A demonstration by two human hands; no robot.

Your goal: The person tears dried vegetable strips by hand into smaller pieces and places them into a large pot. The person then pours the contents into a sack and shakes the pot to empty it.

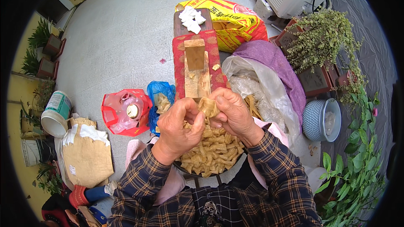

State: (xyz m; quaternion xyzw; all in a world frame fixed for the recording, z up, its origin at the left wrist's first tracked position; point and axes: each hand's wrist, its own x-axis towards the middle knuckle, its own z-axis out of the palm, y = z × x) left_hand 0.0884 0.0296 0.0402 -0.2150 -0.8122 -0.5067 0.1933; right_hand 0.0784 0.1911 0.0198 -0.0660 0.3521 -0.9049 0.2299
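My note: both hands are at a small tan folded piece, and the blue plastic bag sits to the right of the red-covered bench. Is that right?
One slip: the head view shows the blue plastic bag left of the red-covered bench, not right. The left hand and right hand are at the small tan folded piece, as noted.

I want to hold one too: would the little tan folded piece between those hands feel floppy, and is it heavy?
The tan folded piece is probably light, being small and pinched by the right hand's fingers. It seems bendable but not floppy, since its folds hold a rounded shape.
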